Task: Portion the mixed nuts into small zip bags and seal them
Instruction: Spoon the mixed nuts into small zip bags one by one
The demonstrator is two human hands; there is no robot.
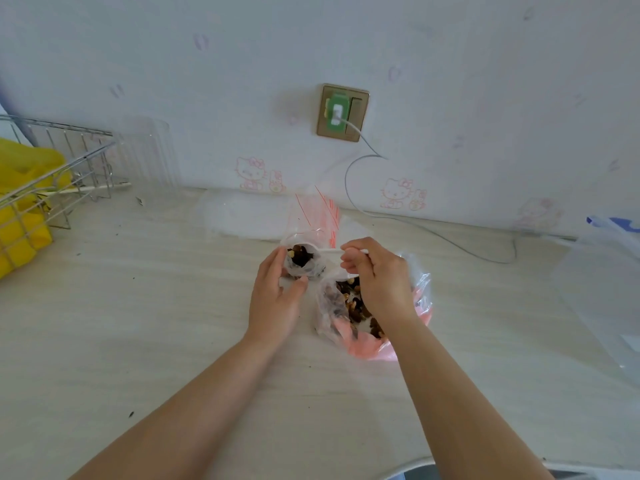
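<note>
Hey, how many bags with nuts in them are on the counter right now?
2: a small zip bag held open by the left hand, and a bigger bag beneath the right hand. Empty ones aren't counted.

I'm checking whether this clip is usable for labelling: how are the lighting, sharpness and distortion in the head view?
Head view: soft, even daylight with only faint shadows on the table; wide-angle bending curves the wire rack and the forearms at the edges; the left hand, the right hand and the small zip bag look slightly soft; the clear plastic shows mild sheen, no harsh glare.
</note>
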